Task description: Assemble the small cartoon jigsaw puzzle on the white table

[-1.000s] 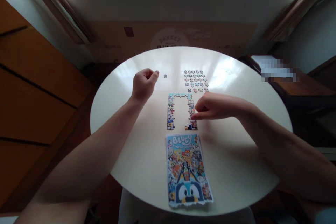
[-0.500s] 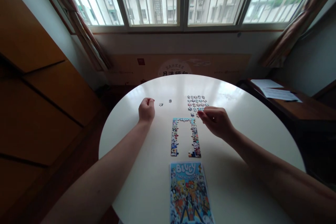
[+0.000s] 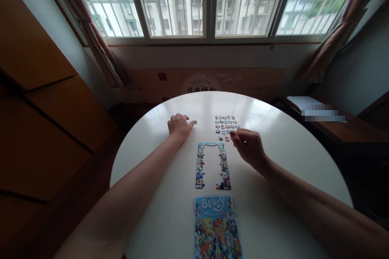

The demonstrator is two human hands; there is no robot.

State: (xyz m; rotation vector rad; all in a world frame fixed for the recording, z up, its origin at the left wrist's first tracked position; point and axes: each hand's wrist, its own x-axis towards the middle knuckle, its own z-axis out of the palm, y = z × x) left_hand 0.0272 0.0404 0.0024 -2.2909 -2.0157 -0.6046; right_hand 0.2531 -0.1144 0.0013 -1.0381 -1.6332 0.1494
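Note:
A partly built puzzle frame [image 3: 199,166] lies on the white round table [image 3: 252,210], its middle bare and its near side gapped. Beyond it are rows of loose puzzle pieces [image 3: 225,122]. My left hand [image 3: 180,124] rests on the table left of them, fingers spread, its thumb by a small dark piece [image 3: 195,122]. My right hand [image 3: 247,143] is curled at the near right edge of the loose pieces, thumb and fingertips pinched together; what they hold, if anything, is too small to name. Nearest me lies a colourful Bluey picture sheet [image 3: 217,226].
Behind the table stand a printed box panel [image 3: 237,83] and a barred window. At the right, papers [image 3: 306,103] lie on a brown desk [image 3: 361,125]. Wooden cabinet doors [image 3: 54,129] rise at the left.
My left hand has opened from a fist and moved slightly right, over where a loose piece lay. My right hand stays pinched near the loose pieces. The view has tilted slightly.

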